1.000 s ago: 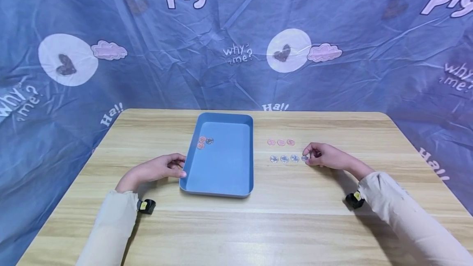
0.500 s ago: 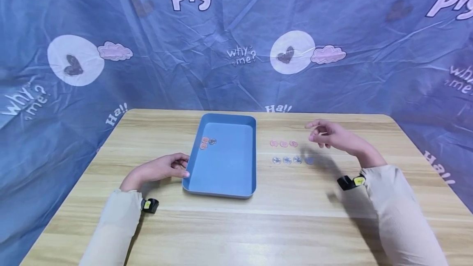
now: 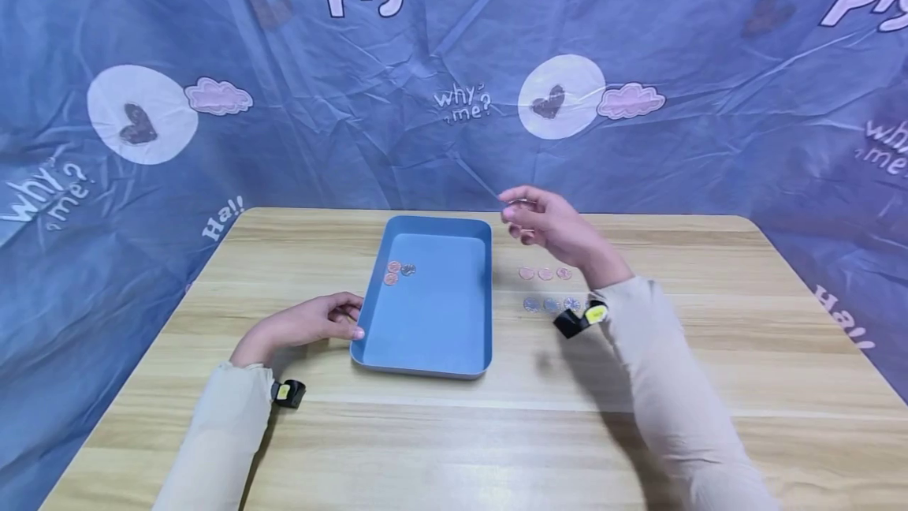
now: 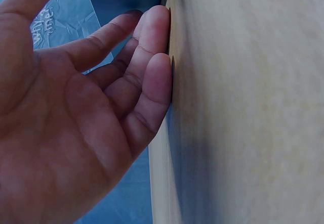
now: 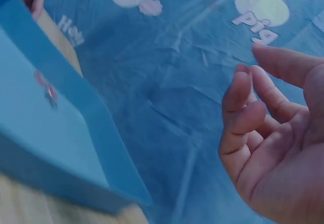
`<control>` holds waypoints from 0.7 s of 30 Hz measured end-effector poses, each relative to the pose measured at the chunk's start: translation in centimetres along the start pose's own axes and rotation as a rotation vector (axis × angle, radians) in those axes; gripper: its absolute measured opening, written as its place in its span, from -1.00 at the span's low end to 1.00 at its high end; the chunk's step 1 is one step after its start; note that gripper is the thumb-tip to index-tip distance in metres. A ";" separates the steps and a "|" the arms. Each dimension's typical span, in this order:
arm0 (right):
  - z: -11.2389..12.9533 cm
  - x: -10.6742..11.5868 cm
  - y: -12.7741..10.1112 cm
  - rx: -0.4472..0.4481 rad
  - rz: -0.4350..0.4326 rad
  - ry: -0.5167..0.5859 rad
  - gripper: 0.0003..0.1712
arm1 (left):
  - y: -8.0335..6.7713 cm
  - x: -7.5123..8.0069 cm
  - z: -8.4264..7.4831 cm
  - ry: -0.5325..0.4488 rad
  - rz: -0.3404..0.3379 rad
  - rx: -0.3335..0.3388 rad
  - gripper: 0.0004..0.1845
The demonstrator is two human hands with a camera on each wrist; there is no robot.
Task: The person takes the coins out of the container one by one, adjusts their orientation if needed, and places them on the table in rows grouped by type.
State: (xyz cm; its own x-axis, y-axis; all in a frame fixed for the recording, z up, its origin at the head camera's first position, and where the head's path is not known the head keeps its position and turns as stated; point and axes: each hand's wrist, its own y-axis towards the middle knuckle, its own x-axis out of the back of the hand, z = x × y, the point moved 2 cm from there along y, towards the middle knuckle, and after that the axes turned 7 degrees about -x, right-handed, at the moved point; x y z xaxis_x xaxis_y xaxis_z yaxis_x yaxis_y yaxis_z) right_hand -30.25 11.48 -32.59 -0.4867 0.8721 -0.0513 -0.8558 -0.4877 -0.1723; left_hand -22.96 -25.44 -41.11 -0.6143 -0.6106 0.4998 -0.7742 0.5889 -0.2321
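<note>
My left hand (image 3: 305, 326) holds the near left corner of a blue tray (image 3: 433, 322), thumb at the rim and the other fingers outside the wall. In the left wrist view its fingertips (image 4: 158, 75) rest against the table. Two copper coins (image 3: 391, 279) and a silver coin (image 3: 407, 270) lie inside, by the tray's left wall. My right hand (image 3: 556, 231) is raised beyond the tray's far right corner, fingers loosely bent, with nothing visible between them. Below it on the table are a row of three copper coins (image 3: 545, 274) and a row of silver coins (image 3: 552, 305), partly hidden by the wrist camera.
The wooden table (image 3: 397, 448) ends at a blue patterned cloth (image 3: 397, 117) hanging behind it. A black wrist camera (image 3: 571, 323) on my right arm is above the silver row; another camera (image 3: 291, 393) sits at my left wrist.
My right hand has left the rightmost silver coin, risen, and moved left and away toward the tray's far side. That coin stayed on the table. My left hand keeps its hold on the tray.
</note>
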 end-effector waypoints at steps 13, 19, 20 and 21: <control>-3.0 -5.1 6.8 -0.123 -0.030 0.121 -0.83 | 0.0 0.0 0.0 -0.014 0.001 0.008 -0.27; -4.7 -7.6 8.9 -0.174 -0.049 0.008 -0.58 | 0.1 0.0 0.1 -0.017 0.001 0.010 -0.28; -5.0 -7.9 9.1 -0.180 -0.047 -0.006 -0.57 | 0.1 0.0 0.1 -0.019 0.002 0.008 -0.28; -5.3 -8.2 9.3 -0.187 -0.046 -0.015 -0.53 | 0.1 0.0 0.1 -0.022 0.003 0.008 -0.28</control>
State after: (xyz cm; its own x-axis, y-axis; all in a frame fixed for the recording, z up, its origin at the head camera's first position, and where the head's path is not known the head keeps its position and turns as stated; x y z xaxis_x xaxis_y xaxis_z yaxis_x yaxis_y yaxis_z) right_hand -33.32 0.00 -38.96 -0.4516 0.8919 -0.0251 -0.8305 -0.4304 -0.3536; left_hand -23.07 -25.39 -41.21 -0.6200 -0.6199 0.4809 -0.7732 0.5870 -0.2402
